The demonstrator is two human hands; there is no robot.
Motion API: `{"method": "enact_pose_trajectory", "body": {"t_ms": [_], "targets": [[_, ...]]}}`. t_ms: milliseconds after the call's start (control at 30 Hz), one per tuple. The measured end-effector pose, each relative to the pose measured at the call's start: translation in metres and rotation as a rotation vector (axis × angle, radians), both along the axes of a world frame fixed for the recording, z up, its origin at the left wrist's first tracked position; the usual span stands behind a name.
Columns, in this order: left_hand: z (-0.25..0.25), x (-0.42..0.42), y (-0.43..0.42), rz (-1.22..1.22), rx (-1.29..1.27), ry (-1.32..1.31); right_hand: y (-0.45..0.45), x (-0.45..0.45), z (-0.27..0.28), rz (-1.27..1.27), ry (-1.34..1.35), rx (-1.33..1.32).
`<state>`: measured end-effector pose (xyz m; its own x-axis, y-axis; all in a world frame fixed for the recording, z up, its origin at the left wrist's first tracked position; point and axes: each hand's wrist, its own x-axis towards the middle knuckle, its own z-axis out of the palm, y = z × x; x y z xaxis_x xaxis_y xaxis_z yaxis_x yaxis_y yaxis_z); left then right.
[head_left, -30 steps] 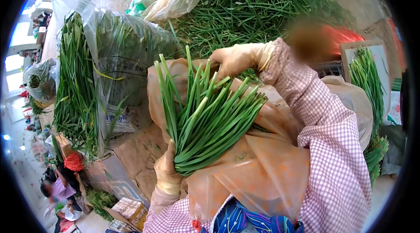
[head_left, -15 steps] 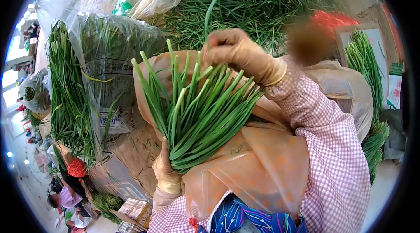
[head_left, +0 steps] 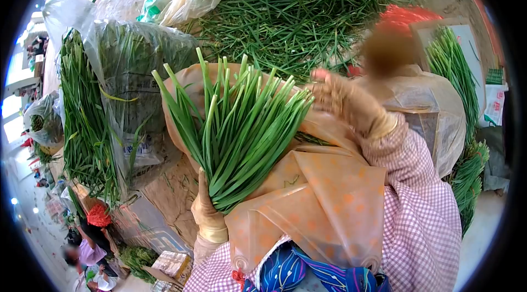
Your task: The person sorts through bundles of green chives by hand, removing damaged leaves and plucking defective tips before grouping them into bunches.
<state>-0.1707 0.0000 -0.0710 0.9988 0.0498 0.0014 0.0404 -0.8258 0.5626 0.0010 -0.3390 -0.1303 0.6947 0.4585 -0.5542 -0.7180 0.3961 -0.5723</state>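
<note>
Across my lap a fanned bunch of garlic chives (head_left: pixel 247 133) spreads out, pale cut ends up and leafy part low. My left hand (head_left: pixel 208 209), in a tan glove, grips the bunch at its lower end, thumb upright against the leaves; the other fingers are hidden beneath. Just right of the pale ends is my right hand (head_left: pixel 346 100), also gloved, a reddish fingertip showing. Its fingers look apart and slightly blurred, with nothing visible in them. Under the bunch lies a translucent tan apron (head_left: pixel 313 193).
Ahead is a large heap of loose green chives (head_left: pixel 307 12). At left, more chives (head_left: pixel 82 122) stand beside a clear plastic bag (head_left: pixel 143 83). Further bundles (head_left: pixel 453 67) lie at right near red plastic strands (head_left: pixel 406 15). A person (head_left: pixel 90 251) is at lower left.
My right hand has moved right and down from above the pale ends. The single curved leaf at it is no longer seen there. My left hand keeps hold of the bunch.
</note>
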Motion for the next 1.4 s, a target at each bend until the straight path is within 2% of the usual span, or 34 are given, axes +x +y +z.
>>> {"method": "enact_pose_trajectory", "body": {"t_ms": [100,133,200,267,300,367,400,467,500,533,600,633,700,733,800,867,1033,1100,1133,1200,1267,1333,1400], "targets": [[0.008,0.001,-0.005,0.039,-0.01,0.071,0.035,-0.024,0.028,0.113,-0.131,0.127],[0.015,0.004,-0.01,0.019,0.007,0.064,0.049,-0.027,0.032,0.089,-0.131,0.291],[0.023,0.004,-0.012,0.002,0.027,0.05,0.06,-0.023,0.029,0.068,-0.137,0.459],[0.029,0.001,-0.009,-0.055,0.134,0.129,0.067,-0.005,0.025,0.156,-0.049,0.36],[0.036,0.002,-0.01,-0.051,0.138,0.124,0.075,0.0,0.041,0.107,-0.022,0.482],[0.059,0.007,-0.013,-0.105,0.045,0.284,0.09,0.004,0.036,0.079,0.003,0.528],[0.073,0.011,-0.011,-0.097,0.049,0.285,0.095,0.005,0.034,0.048,0.035,0.57],[0.099,0.021,0.004,-0.245,0.02,0.623,0.096,0.006,0.031,-0.001,0.07,0.584],[0.105,0.025,0.016,-0.212,-0.167,0.682,0.097,0.006,0.028,-0.032,0.09,0.539],[0.109,0.031,0.027,-0.118,-0.368,0.639,0.098,0.006,0.026,-0.065,0.109,0.493],[0.111,0.045,0.039,0.163,-0.426,0.452,0.1,0.007,0.027,-0.086,0.101,0.519],[0.102,0.055,0.039,0.162,-0.428,0.452,0.101,0.007,0.022,-0.096,0.12,0.516],[0.077,0.08,0.031,0.133,-0.028,-0.282,0.101,0.008,0.024,-0.107,0.136,0.506],[0.073,0.091,0.021,0.133,-0.031,-0.283,0.102,0.009,0.035,-0.106,0.115,0.522],[0.07,0.111,-0.009,-0.167,0.079,-0.523,0.103,0.011,0.048,-0.1,0.097,0.538],[0.077,0.125,-0.036,-0.242,0.322,-0.43,0.105,0.012,0.055,-0.085,0.092,0.569],[0.058,0.14,-0.051,-0.162,0.397,-0.367,0.108,0.011,0.045,-0.127,0.093,0.475],[0.056,0.141,-0.046,-0.188,0.203,-0.34,0.109,0.013,0.041,-0.16,0.107,0.413],[0.053,0.143,-0.045,-0.194,0.205,-0.34,0.109,0.014,0.041,-0.13,0.063,0.437],[0.047,0.148,-0.043,-0.049,-0.282,-0.372,0.108,0.014,0.042,-0.1,0.021,0.464],[0.043,0.159,-0.04,-0.065,-0.228,-0.366,0.108,0.015,0.051,-0.087,0.015,0.452],[0.033,0.168,-0.042,-0.033,-0.113,-0.475,0.107,0.017,0.057,-0.061,0.0,0.478],[0.028,0.169,-0.047,-0.018,-0.149,-0.489,0.106,0.019,0.061,-0.043,-0.018,0.502]]}}
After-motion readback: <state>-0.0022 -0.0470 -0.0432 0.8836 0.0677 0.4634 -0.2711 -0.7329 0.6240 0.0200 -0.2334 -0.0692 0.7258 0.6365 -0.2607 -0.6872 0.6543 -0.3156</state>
